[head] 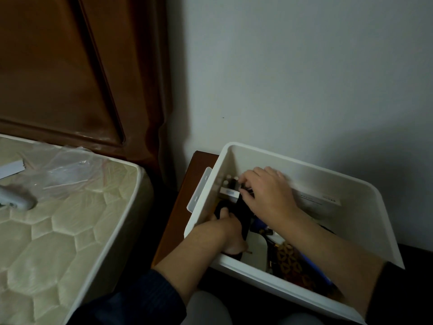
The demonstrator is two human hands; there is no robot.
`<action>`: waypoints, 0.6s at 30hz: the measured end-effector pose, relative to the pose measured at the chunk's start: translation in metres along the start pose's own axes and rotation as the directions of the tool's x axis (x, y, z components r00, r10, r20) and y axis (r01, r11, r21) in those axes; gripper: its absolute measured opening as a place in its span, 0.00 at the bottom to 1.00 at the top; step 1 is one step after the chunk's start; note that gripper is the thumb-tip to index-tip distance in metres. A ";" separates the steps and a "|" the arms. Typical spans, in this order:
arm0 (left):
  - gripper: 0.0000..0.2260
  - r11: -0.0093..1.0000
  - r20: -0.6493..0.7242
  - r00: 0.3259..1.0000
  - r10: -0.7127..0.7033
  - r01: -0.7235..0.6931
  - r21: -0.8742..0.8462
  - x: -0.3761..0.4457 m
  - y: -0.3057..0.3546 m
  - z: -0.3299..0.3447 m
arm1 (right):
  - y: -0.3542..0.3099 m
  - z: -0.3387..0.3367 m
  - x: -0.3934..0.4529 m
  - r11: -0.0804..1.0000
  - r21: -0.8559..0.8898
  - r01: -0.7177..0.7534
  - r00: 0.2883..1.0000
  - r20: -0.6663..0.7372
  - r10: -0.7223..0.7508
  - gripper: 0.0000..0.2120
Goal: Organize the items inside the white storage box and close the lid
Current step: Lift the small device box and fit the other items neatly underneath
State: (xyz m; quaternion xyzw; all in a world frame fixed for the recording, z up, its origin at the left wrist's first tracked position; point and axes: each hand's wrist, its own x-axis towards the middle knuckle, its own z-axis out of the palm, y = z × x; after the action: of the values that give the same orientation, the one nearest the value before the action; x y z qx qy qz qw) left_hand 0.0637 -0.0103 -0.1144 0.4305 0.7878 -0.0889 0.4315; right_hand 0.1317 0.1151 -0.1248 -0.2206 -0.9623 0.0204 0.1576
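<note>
The white storage box [365, 193] stands open on a dark wooden stand, with both my hands inside it. My left hand [228, 231] grips a black item [242, 213] against the box's left wall. My right hand [267, 191] reaches over it with fingers curled on small dark and white pieces [230, 192] near the left wall. A white paper box [321, 201] lies along the far wall. A patterned brown and gold item [290, 260] and a blue item [315, 265] lie at the near side. No lid is in view.
The wooden stand [185, 205] sits against a pale wall. A quilted mattress [58, 231] at the left carries a clear plastic bag [68, 170] and a grey object [16, 198]. A brown wooden headboard [70, 66] rises behind it.
</note>
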 end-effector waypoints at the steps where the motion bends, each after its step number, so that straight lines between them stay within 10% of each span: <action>1: 0.42 1.000 -0.006 1.000 -0.013 0.013 -0.014 -0.001 0.001 0.000 | 0.005 -0.004 -0.009 0.993 0.096 -0.073 0.997 0.035 0.070 0.05; 3: 0.43 0.999 -0.020 0.999 -0.037 0.036 -0.041 -0.002 0.002 0.000 | 0.013 -0.006 -0.026 0.910 0.258 -0.324 0.936 0.230 0.268 0.05; 8: 0.43 0.993 -0.062 0.996 -0.065 0.058 -0.106 -0.005 0.003 -0.001 | 0.005 0.013 -0.044 0.359 0.362 -0.860 0.485 0.799 0.356 0.04; 14: 0.42 0.975 -0.126 0.989 -0.081 0.052 -0.216 -0.005 0.001 -0.001 | -0.009 0.030 -0.045 0.199 0.411 -0.890 0.456 0.814 0.358 0.20; 18: 0.43 0.954 -0.150 0.986 -0.075 0.027 -0.299 -0.002 -0.001 -0.003 | -0.008 0.031 -0.045 0.178 0.377 -0.909 0.417 0.841 0.344 0.14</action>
State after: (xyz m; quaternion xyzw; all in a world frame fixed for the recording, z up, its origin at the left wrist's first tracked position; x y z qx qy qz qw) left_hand 0.0618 -0.0104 -0.1116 0.3462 0.8351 0.0540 0.4241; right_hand 0.1576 0.0897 -0.1664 -0.5045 -0.6181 0.5960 -0.0908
